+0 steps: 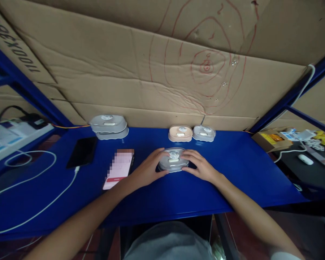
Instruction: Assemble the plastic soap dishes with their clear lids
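Note:
A grey oval container with a clear lid and a round white label [173, 164] rests on the blue table [162, 202]. My left hand [151, 167] grips its left side, fingertips on the lid and thumb low at the front. From the right, my right hand [202, 166] holds the other side in the same way. Just behind it stand a peach container [180, 133] and another grey one [204, 133], side by side. Two larger grey containers [109, 126] are stacked at the back left.
Left of my hands lie a phone with a lit screen [120, 168] and a dark phone [82, 151] with a white cable [66, 191]. A cardboard wall [111, 72] closes the back. An open carton [272, 140] stands at the right.

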### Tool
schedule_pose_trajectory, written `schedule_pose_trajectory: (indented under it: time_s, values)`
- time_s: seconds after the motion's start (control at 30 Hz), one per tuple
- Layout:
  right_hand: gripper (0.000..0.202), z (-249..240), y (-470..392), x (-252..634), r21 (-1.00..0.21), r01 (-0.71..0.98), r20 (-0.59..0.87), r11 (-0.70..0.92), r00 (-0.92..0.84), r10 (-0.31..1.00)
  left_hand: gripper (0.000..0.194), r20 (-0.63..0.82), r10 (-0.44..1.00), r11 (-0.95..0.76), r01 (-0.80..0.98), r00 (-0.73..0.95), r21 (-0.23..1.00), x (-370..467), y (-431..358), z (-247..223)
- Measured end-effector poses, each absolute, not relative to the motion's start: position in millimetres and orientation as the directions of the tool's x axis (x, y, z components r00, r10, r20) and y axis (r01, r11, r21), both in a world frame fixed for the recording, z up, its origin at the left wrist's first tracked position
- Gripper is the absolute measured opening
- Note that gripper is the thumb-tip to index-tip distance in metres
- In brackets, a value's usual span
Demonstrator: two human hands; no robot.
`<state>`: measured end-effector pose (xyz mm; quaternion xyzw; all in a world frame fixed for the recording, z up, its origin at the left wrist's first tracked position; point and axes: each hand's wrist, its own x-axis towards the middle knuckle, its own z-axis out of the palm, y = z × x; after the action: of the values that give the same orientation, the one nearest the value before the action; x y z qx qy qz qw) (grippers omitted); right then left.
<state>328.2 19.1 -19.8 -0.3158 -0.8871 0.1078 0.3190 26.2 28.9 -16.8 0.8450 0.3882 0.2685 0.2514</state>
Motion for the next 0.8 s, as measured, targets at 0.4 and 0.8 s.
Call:
schedule_pose_trajectory:
  time_s: [0.4, 0.8]
  values:
    - [0.047, -28, 16, 325, -0.444, 0.53, 0.524, 0.723, -0.501, 0.689, 0.057, 0.244, 0.823, -0.526, 0.526, 0.513, 0.669, 25, 33, -18]
    - [0.044, -16, 0, 319, -0.446, 0.563, 0.442, 0.696, -0.537, 0.718, 0.05, 0.294, 0.813, -0.559, 0.535, 0.502, 0.633, 8, 17, -37]
